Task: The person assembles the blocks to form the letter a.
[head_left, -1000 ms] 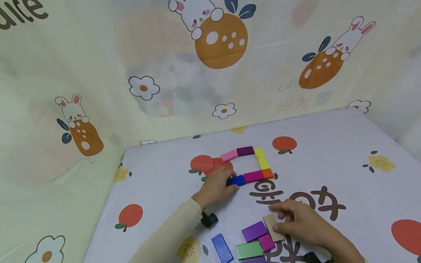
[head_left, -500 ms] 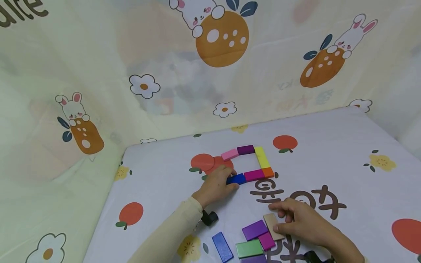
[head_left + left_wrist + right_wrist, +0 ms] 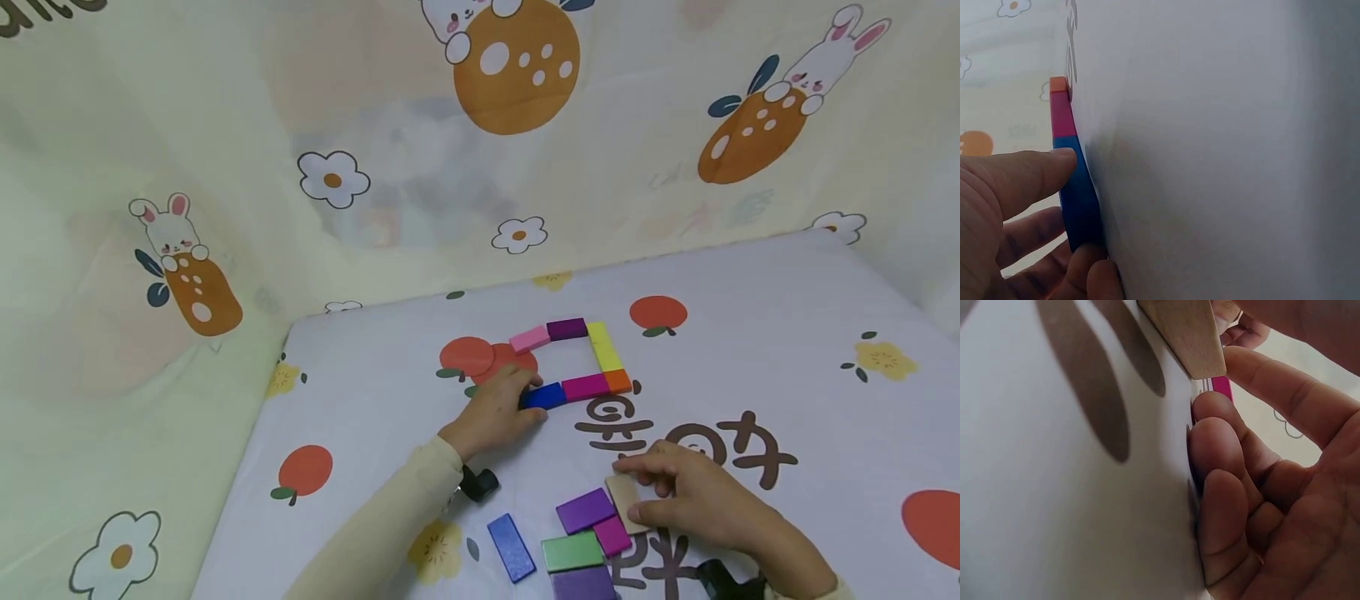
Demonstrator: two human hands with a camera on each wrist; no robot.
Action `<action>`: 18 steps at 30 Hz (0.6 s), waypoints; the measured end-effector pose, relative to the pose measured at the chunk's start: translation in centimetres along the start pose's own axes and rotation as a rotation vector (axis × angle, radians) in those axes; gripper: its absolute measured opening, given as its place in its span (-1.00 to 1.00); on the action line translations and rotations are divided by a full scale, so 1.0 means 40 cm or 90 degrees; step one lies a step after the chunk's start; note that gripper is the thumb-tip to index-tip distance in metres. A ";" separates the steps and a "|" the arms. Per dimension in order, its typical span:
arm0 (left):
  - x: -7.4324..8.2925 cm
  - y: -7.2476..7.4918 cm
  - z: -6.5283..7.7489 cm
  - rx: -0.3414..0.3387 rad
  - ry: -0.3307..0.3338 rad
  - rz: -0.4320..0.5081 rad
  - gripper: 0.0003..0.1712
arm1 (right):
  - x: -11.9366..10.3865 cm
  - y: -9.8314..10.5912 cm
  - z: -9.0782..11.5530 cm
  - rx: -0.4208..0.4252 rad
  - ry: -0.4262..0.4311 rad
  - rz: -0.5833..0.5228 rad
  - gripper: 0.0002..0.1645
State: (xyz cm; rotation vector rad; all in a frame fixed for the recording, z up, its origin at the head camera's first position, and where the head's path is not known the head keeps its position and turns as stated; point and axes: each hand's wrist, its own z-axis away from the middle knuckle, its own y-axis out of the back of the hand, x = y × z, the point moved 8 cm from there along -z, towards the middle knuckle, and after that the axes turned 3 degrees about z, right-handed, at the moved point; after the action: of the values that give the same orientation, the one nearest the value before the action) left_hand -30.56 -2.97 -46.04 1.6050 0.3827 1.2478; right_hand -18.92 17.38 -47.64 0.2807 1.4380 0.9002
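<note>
My left hand (image 3: 495,412) pinches the dark blue block (image 3: 546,396) at the open end of a block outline. The left wrist view shows the thumb on the blue block's (image 3: 1079,200) face and fingers around its far end. The blue block lines up with a magenta block (image 3: 586,387), then an orange block (image 3: 618,382). A yellow block (image 3: 604,347), dark purple block (image 3: 567,329) and pink block (image 3: 529,340) continue the outline. My right hand (image 3: 690,500) holds a plain wooden block (image 3: 624,502), index finger at its far end, thumb at its right edge.
Beside the wooden block lie a purple block (image 3: 585,511), a magenta block (image 3: 612,536), a green block (image 3: 572,552) and a violet block (image 3: 583,583). A light blue block (image 3: 512,547) lies apart at left. A printed cloth (image 3: 750,333) covers the table; a curtain (image 3: 420,167) hangs behind.
The head view has tilted down slightly, so the table sits higher in the frame and more of the violet block shows. Both hands stay where they were on their blocks.
</note>
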 end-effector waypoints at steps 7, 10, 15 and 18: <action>0.006 0.001 -0.017 -0.002 -0.005 -0.006 -0.52 | -0.005 0.012 0.002 0.010 -0.003 0.043 -0.35; 0.004 0.001 -0.018 -0.003 -0.012 -0.009 -0.53 | -0.005 0.010 0.002 0.008 -0.001 0.035 -0.36; 0.000 0.002 -0.011 -0.005 -0.007 -0.008 -0.54 | -0.006 0.002 -0.001 0.004 -0.001 0.019 -0.44; -0.003 0.004 -0.005 -0.006 0.001 -0.010 -0.54 | -0.006 -0.002 -0.005 0.001 -0.005 0.024 -0.48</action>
State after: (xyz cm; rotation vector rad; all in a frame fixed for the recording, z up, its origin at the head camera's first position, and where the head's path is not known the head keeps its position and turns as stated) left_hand -30.84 -3.03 -46.00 1.5905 0.3891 1.2364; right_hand -19.04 17.10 -47.53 0.3128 1.4307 0.9271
